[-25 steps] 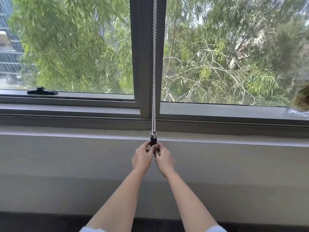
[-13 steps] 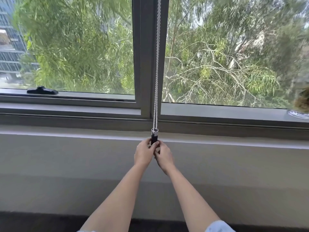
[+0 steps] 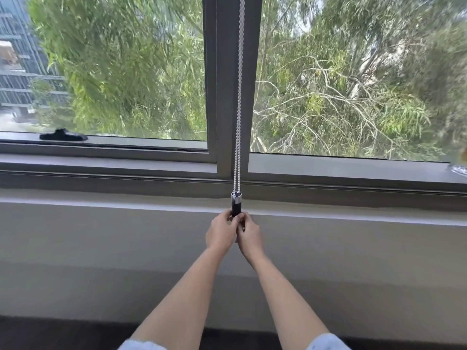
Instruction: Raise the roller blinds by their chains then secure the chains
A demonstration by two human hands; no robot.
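A white beaded chain (image 3: 238, 97) hangs taut in a double strand down the grey window mullion (image 3: 227, 84). Its lower loop ends in a black holder with a silver top (image 3: 236, 203), just below the sill. My left hand (image 3: 221, 234) and my right hand (image 3: 249, 236) meet under it, with the fingertips of both pinched around the holder's bottom end. The lower part of the holder is hidden by my fingers. No blind fabric shows in the panes.
A grey window sill (image 3: 353, 170) runs across above a pale wall ledge (image 3: 101, 198). A black window handle (image 3: 63, 135) lies on the left frame. A glassy object (image 3: 458, 169) sits at the sill's far right. Trees fill the glass.
Both hands have stayed pinched on the holder at the chain's end. The view has shifted slightly, so the chain and hands sit a little higher and further right in the frame.
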